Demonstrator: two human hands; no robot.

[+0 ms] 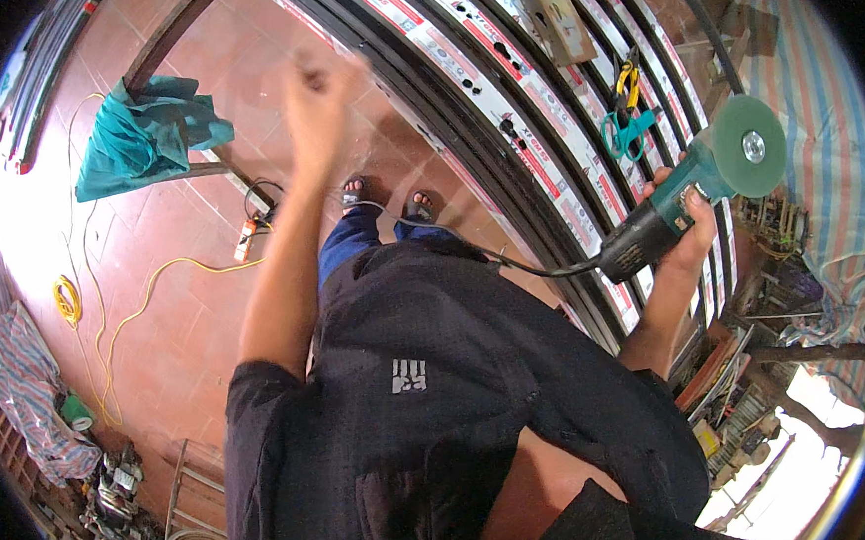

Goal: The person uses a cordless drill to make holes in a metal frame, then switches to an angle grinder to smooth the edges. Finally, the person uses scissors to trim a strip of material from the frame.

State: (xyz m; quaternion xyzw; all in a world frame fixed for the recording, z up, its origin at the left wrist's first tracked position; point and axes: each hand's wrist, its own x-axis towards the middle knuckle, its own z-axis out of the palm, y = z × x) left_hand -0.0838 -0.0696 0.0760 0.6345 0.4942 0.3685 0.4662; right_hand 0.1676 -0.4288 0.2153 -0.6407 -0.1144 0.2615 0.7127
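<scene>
My right hand [689,227] is wrapped round the body of a green and black angle grinder [653,225], holding it up at the right. The grinder's round green disc [734,133] faces up, with a metal nut at its middle. A dark cord [551,271] runs from its rear end across in front of my body. My left hand [321,99] is raised over the floor at the upper left, apart from the grinder; motion smears its fingers. Beneath the grinder lie long black bars [483,118] faced with white and red printed film.
Yellow-handled pliers [627,85] and a teal-handled tool [628,135] rest on the bars. A teal cloth [142,134] hangs on a frame at the left. A yellow cable [160,272] and an orange-white power strip [245,240] lie on the tiled floor. Striped sheeting [810,128] hangs at right.
</scene>
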